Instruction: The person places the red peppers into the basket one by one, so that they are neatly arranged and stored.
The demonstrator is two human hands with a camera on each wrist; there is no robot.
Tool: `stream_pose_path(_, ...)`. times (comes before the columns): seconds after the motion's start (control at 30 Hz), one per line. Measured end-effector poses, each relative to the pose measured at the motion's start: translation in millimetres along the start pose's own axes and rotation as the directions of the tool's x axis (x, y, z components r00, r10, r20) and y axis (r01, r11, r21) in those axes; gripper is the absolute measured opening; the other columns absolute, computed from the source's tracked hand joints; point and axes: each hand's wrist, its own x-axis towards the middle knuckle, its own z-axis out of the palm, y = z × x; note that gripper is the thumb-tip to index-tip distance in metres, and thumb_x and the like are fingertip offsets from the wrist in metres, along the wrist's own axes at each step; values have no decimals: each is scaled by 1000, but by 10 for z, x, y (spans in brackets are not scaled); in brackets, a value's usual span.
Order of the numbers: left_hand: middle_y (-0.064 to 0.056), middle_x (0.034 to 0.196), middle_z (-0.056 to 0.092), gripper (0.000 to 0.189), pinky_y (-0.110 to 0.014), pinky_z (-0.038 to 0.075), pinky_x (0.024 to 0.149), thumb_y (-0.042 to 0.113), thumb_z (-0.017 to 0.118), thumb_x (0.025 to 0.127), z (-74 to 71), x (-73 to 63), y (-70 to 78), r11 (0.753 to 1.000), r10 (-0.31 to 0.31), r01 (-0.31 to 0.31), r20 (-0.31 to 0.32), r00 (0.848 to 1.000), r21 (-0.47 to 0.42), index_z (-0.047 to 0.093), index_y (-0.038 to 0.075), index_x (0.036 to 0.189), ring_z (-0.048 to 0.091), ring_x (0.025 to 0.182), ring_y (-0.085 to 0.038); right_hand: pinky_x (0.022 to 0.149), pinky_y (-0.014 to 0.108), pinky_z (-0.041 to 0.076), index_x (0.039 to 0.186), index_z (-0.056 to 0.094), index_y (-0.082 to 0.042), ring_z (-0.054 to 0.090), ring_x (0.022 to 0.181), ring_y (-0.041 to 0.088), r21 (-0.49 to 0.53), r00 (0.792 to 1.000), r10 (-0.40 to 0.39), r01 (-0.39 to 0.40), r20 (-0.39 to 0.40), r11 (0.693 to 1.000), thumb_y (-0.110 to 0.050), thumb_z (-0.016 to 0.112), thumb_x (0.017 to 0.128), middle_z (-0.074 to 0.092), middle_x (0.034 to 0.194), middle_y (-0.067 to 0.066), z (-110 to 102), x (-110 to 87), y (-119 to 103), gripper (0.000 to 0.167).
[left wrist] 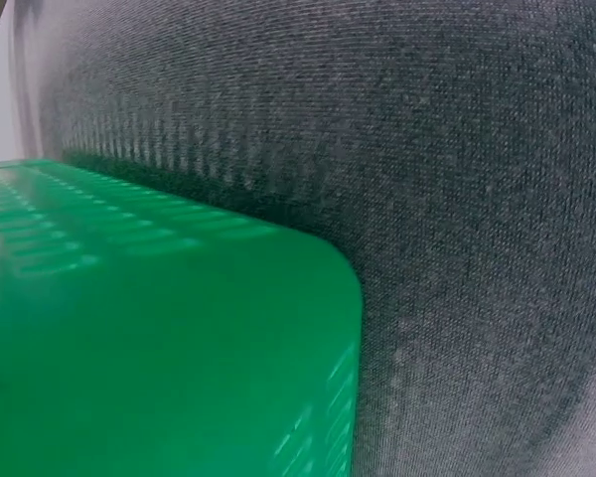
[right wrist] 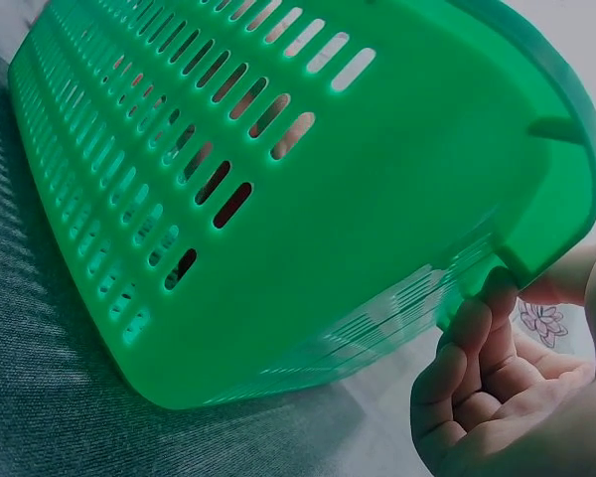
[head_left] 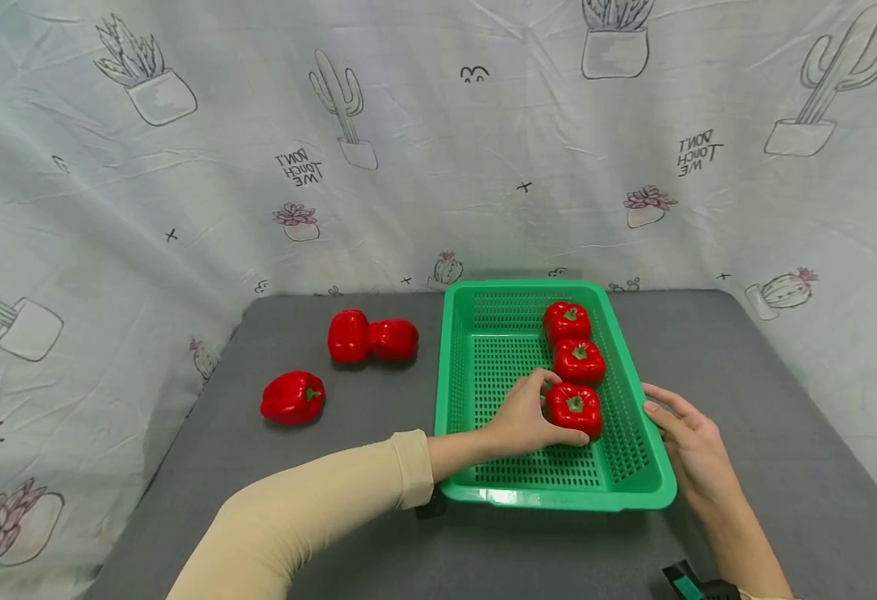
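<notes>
In the head view my left hand reaches over the near rim of a green plastic basket and grips a red bell pepper between thumb and fingers. That pepper is at the basket's right side, its green stem facing up. Beyond it sit two more red bell peppers, a middle one and a far one, in a row. My right hand holds the basket's right rim; the right wrist view shows its curled fingers under the rim. The left wrist view shows only the basket's outside, not the hand.
Left of the basket, on the grey tabletop, lie two touching red bell peppers, one beside another. A single bell pepper lies nearer, further left. A printed white curtain hangs behind the table.
</notes>
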Motion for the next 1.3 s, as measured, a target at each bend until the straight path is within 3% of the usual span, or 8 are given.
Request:
stream_pose_path(0.27,7,115,46,65,-23,51,72,19,85,75,53,-8,-19,1000,2,-2,29,1000,-6,46,19,128,50,97,-8,72,28,57,130,59,-7,69,88,13,-16,1000,4,-4,5,1000,-8,52,103,71,103,3,-11,12,16,28)
stream_pose_path(0.43,5,113,46,68,-24,50,72,29,87,74,53,-17,-10,1000,-24,24,-6,1000,9,46,18,127,51,98,-10,72,28,57,129,60,-8,69,89,13,-20,1000,4,-4,1,1000,-8,52,103,71,103,3,-12,14,16,28)
stream_pose_path(0.57,3,110,49,72,-24,50,70,33,90,71,51,-14,-4,998,-59,59,-35,998,-1,47,15,127,57,87,-8,73,28,57,129,60,-9,68,89,13,-19,1000,6,-6,-5,1000,-9,53,102,70,104,3,-7,16,12,27)
stream_pose_path(0.67,3,108,49,75,-23,50,68,33,90,71,51,-10,-4,998,-56,56,-14,998,-8,46,14,128,59,77,-5,73,29,57,128,61,-9,69,89,13,-22,1000,6,-6,-6,1000,-9,54,102,70,105,3,-4,16,10,27)
stream_pose_path(0.83,3,107,49,75,-22,51,69,31,89,73,55,-18,-7,999,-32,33,34,999,-24,44,13,131,61,73,-5,73,28,57,128,61,-9,69,90,13,-16,1000,3,-3,-4,1000,-8,53,102,71,105,3,0,12,5,27)
stream_pose_path(1.13,-1,106,50,73,-21,50,70,21,90,72,70,-14,-15,998,-25,25,4,1000,-58,45,10,128,62,70,-3,72,28,57,129,61,-8,68,88,13,-10,1000,5,-5,-1,1000,-8,53,102,71,104,2,-4,10,-2,28)
stream_pose_path(1.3,0,109,51,71,-21,50,71,22,90,72,63,-20,-25,999,-25,27,48,999,-42,46,10,126,63,71,-3,72,27,57,130,60,-8,68,87,13,-6,1000,0,0,1,1000,-8,53,103,70,104,2,-9,3,5,28)
